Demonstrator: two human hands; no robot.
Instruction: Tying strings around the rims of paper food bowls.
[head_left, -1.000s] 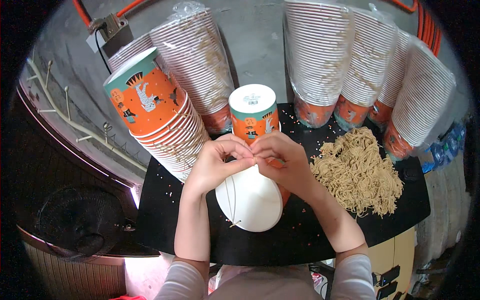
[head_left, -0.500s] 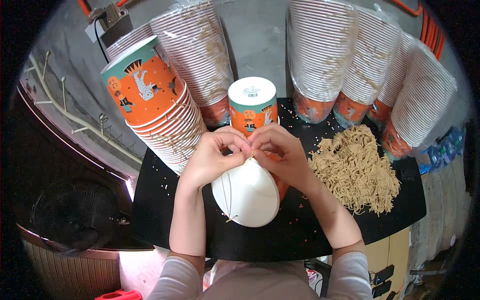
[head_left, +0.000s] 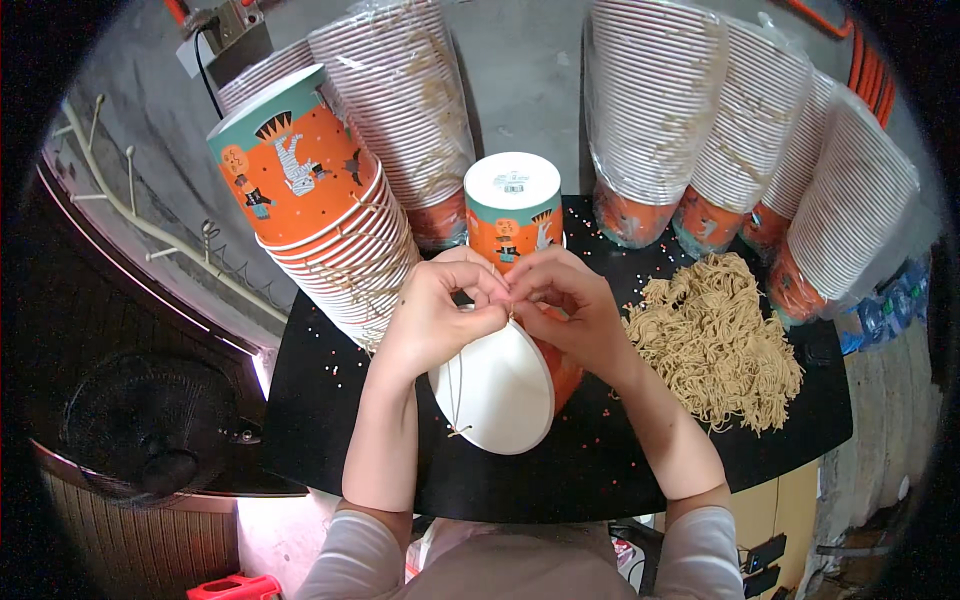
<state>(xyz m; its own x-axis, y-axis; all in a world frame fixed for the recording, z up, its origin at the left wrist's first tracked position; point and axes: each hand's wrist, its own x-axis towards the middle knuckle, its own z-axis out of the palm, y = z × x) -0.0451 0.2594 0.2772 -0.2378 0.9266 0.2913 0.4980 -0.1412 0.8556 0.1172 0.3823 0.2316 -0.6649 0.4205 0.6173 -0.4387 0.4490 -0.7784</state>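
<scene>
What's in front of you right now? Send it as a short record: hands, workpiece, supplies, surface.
Hands: left hand and right hand together, fingertips pinching string
Workpiece: tilted paper bucket, white face toward the person; string knot at lower-left rim
Behind hands: upside-down bucket
Left: unwrapped bucket stack
Right: string pile
Back: plastic-wrapped stacks
Surface: black table, small specks scattered
</scene>
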